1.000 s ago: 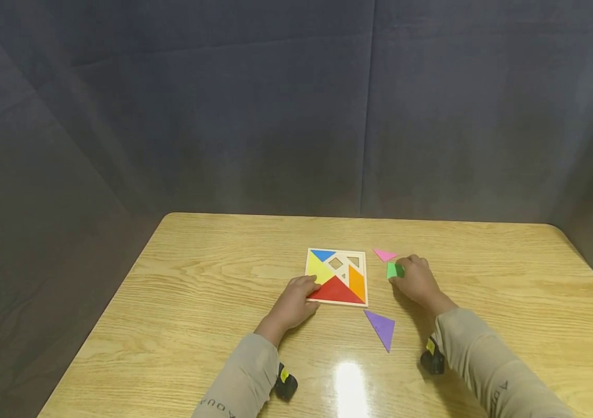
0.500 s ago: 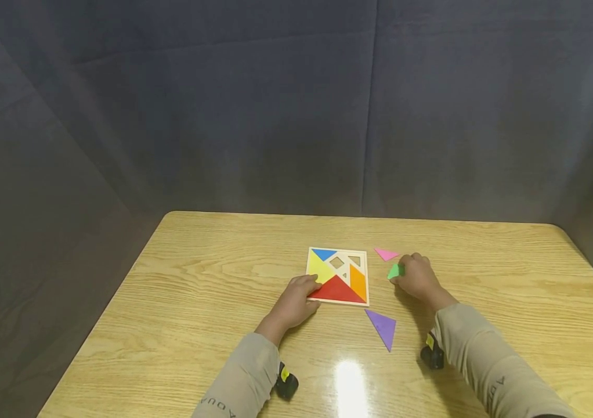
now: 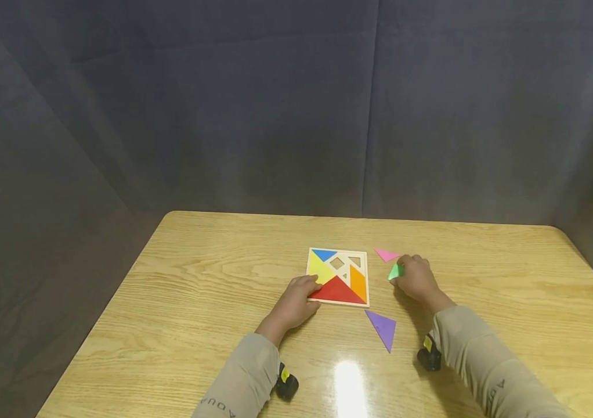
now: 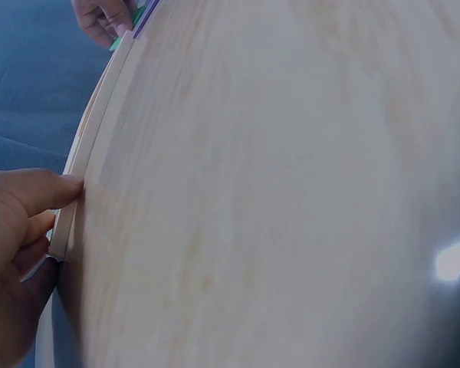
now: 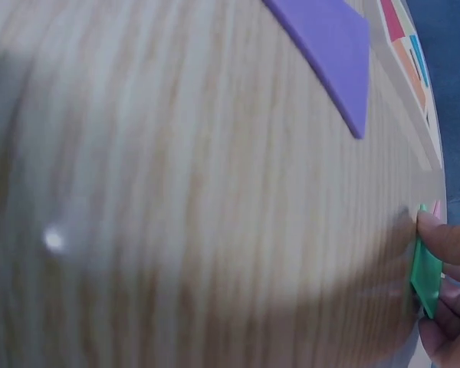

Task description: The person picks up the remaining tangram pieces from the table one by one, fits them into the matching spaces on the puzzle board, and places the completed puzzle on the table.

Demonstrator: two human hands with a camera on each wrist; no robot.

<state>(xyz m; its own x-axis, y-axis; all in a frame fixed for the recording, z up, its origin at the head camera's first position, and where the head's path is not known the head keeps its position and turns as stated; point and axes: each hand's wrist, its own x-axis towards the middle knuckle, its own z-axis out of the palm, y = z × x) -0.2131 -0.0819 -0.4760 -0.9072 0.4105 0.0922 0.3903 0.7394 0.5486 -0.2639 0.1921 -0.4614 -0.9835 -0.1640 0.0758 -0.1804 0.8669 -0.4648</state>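
Observation:
A square wooden tangram board (image 3: 342, 303) lies on the table with blue, yellow, red and orange pieces set in it. Bare cut-outs show in its upper right part. My left hand (image 3: 293, 302) grips the board's near left corner; in the left wrist view its thumb (image 4: 50, 190) presses the edge. To the right of the board, my right hand (image 3: 418, 280) pinches a green tangram piece (image 3: 396, 271), which the right wrist view shows tilted up between thumb and fingers. The fingers hide part of the green piece (image 5: 427, 276).
A pink triangle (image 3: 386, 255) lies just beyond the right hand. Nearer the person, a purple triangle (image 3: 383, 329) rests below the board's right corner. The wooden table (image 3: 197, 278) ends at a dark cloth backdrop (image 3: 265, 116).
The green piece has turned in my right hand's fingers, from showing a square-like face to a narrower, tilted shape. My left hand has kept its place on the board.

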